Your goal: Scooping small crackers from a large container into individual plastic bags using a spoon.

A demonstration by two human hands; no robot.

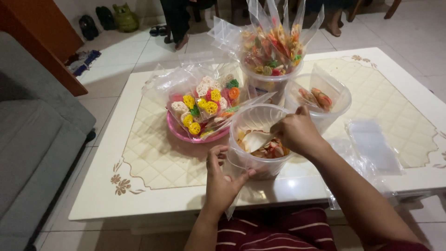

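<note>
My right hand (297,132) reaches into a clear plastic tub (246,118) and holds a white scoop (256,139) over the colourful crackers (274,150) inside. My left hand (223,179) is at the tub's near side, gripping a thin clear plastic bag (236,195) against it. Behind stands a second clear tub (334,95) with a few crackers, and a third tub (267,83) full of upright filled bags.
A pink plate (179,131) carries bagged wheel-shaped crackers. Flat empty bags (374,146) lie at the right of the white low table (153,186). A grey sofa (32,139) is at the left. Someone's legs (179,23) stand beyond the table.
</note>
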